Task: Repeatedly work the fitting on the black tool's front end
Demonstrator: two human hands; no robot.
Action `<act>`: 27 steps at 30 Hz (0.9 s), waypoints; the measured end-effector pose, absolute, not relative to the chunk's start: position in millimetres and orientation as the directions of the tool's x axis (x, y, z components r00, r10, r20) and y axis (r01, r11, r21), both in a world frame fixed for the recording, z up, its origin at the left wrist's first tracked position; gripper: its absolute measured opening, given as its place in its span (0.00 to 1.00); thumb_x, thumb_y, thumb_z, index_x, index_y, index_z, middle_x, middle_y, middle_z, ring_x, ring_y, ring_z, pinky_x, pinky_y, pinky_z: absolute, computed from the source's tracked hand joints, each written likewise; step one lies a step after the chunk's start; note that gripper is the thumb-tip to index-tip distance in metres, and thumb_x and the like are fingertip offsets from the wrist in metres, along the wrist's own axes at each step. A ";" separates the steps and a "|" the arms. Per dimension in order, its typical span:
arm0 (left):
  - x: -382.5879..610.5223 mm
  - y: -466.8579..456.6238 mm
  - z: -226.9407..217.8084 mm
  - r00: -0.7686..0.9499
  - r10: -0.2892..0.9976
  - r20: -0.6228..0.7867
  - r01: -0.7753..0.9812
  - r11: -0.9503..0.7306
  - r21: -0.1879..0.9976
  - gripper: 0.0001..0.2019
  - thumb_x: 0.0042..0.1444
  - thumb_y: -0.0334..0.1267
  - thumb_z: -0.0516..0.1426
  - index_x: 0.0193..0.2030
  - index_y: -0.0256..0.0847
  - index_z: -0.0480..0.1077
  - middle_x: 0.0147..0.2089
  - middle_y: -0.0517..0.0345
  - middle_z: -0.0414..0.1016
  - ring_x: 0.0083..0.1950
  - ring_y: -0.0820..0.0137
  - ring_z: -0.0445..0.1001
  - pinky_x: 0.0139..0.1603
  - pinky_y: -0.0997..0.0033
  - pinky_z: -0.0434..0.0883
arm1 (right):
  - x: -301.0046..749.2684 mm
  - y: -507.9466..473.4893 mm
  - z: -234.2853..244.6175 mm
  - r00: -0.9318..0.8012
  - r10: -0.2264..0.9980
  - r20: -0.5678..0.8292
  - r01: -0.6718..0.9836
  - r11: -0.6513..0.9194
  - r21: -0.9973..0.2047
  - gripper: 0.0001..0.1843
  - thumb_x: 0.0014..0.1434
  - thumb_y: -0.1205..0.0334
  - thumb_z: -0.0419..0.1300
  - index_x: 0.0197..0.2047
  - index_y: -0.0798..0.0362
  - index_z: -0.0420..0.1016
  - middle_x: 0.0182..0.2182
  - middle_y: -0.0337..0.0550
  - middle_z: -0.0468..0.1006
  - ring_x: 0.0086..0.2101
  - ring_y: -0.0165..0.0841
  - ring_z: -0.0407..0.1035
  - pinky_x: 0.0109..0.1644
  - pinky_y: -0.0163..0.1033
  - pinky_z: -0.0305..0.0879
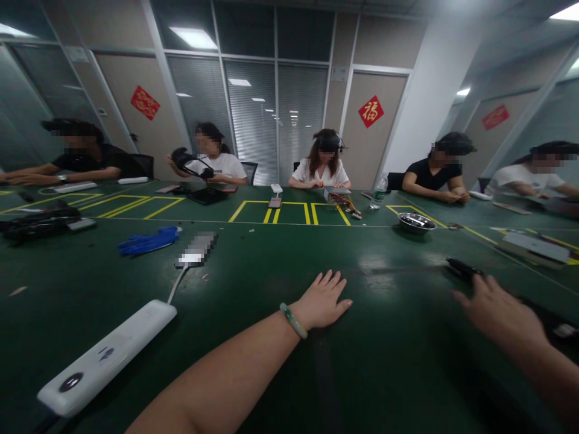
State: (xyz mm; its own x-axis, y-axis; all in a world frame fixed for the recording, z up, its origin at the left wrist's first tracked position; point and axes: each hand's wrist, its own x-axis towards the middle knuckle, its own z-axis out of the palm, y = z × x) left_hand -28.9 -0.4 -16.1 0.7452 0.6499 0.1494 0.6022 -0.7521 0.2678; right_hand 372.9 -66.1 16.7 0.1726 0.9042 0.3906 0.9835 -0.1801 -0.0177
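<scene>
My left hand lies palm down on the green table, its fingers spread and nothing in them. A green bangle circles that wrist. To the right, my right hand hovers slightly blurred, thumb held apart from the fingers. Just beyond its fingertips is a slim black object whose kind I cannot make out; whether they touch is unclear. Another dark item lies partly hidden behind the right hand.
A long white power strip with a cable to a phone lies at left, near a blue glove. Farther off are a metal bowl, a water bottle and a metal box with wires. Several people sit opposite.
</scene>
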 end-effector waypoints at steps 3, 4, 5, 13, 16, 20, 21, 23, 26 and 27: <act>-28.5 0.0 -19.9 0.736 0.652 0.180 0.611 -0.755 0.239 0.30 0.67 0.54 0.36 0.70 0.41 0.47 0.72 0.50 0.44 0.72 0.59 0.42 0.68 0.52 0.47 | 268.3 -44.8 18.1 -0.056 0.960 0.275 0.998 0.061 -0.010 0.36 0.65 0.43 0.45 0.67 0.60 0.54 0.64 0.59 0.55 0.62 0.50 0.52 0.62 0.58 0.53; -28.2 0.5 -23.0 0.730 0.653 0.204 0.614 -0.757 0.225 0.29 0.67 0.53 0.37 0.70 0.40 0.47 0.72 0.50 0.45 0.72 0.59 0.42 0.69 0.52 0.47 | 230.0 -41.3 19.7 -0.178 0.949 0.261 0.980 0.194 -0.039 0.34 0.66 0.45 0.44 0.68 0.56 0.53 0.65 0.54 0.53 0.63 0.47 0.51 0.64 0.56 0.51; -27.7 1.3 -27.0 0.730 0.645 0.226 0.611 -0.764 0.208 0.28 0.67 0.51 0.39 0.70 0.40 0.47 0.72 0.49 0.45 0.72 0.59 0.42 0.69 0.51 0.47 | 194.1 -39.6 21.2 -0.294 0.924 0.244 0.945 0.319 -0.068 0.32 0.66 0.46 0.44 0.68 0.53 0.52 0.66 0.50 0.51 0.63 0.44 0.49 0.65 0.54 0.50; -23.6 11.3 -58.0 0.752 0.606 0.259 0.601 -0.792 0.110 0.39 0.58 0.46 0.52 0.72 0.42 0.38 0.73 0.52 0.37 0.72 0.51 0.36 0.70 0.49 0.42 | 103.8 -39.7 12.1 -0.661 0.726 0.193 0.639 0.678 -0.362 0.29 0.66 0.46 0.49 0.66 0.47 0.57 0.63 0.46 0.59 0.63 0.40 0.50 0.67 0.51 0.42; -25.0 9.9 -56.8 0.782 0.564 0.265 0.558 -0.823 0.106 0.43 0.55 0.49 0.54 0.72 0.41 0.35 0.74 0.50 0.36 0.72 0.49 0.34 0.70 0.49 0.42 | 113.9 -38.2 11.3 -0.668 0.722 0.181 0.623 0.675 -0.395 0.32 0.64 0.43 0.50 0.67 0.46 0.55 0.64 0.46 0.57 0.63 0.42 0.48 0.67 0.52 0.41; -27.5 6.9 -52.5 0.775 0.567 0.280 0.558 -0.821 0.119 0.45 0.54 0.49 0.55 0.72 0.43 0.35 0.73 0.52 0.38 0.72 0.49 0.35 0.70 0.50 0.43 | 116.0 -38.2 14.1 -0.665 0.730 0.160 0.628 0.662 -0.410 0.32 0.64 0.43 0.51 0.67 0.45 0.55 0.64 0.46 0.57 0.63 0.42 0.48 0.67 0.52 0.41; -27.9 6.7 -51.7 0.774 0.572 0.272 0.560 -0.818 0.129 0.44 0.54 0.49 0.55 0.72 0.44 0.35 0.73 0.53 0.38 0.72 0.50 0.35 0.70 0.51 0.43 | 116.1 -37.8 14.6 -0.670 0.725 0.157 0.622 0.664 -0.414 0.32 0.64 0.43 0.51 0.68 0.45 0.55 0.64 0.46 0.56 0.63 0.42 0.48 0.67 0.52 0.41; -28.5 7.0 -51.2 0.781 0.574 0.246 0.555 -0.819 0.149 0.44 0.54 0.49 0.55 0.72 0.45 0.35 0.73 0.54 0.38 0.72 0.51 0.34 0.70 0.52 0.42 | 117.4 -36.8 15.3 -0.682 0.716 0.149 0.611 0.669 -0.422 0.33 0.64 0.43 0.51 0.68 0.45 0.54 0.65 0.46 0.56 0.63 0.43 0.48 0.67 0.52 0.42; -29.0 8.9 -52.8 0.790 0.571 0.224 0.550 -0.821 0.154 0.46 0.51 0.49 0.57 0.72 0.45 0.36 0.74 0.54 0.36 0.72 0.50 0.33 0.70 0.50 0.40 | 120.7 -36.2 15.4 -0.693 0.707 0.139 0.597 0.671 -0.440 0.34 0.63 0.43 0.52 0.68 0.45 0.53 0.65 0.46 0.55 0.64 0.42 0.48 0.67 0.52 0.43; -29.1 9.4 -53.2 0.791 0.570 0.223 0.550 -0.822 0.150 0.47 0.51 0.49 0.58 0.72 0.44 0.36 0.74 0.53 0.35 0.72 0.49 0.32 0.70 0.49 0.40 | 121.3 -36.3 15.3 -0.697 0.704 0.137 0.591 0.672 -0.445 0.34 0.63 0.43 0.52 0.68 0.45 0.52 0.65 0.46 0.55 0.64 0.42 0.48 0.67 0.52 0.43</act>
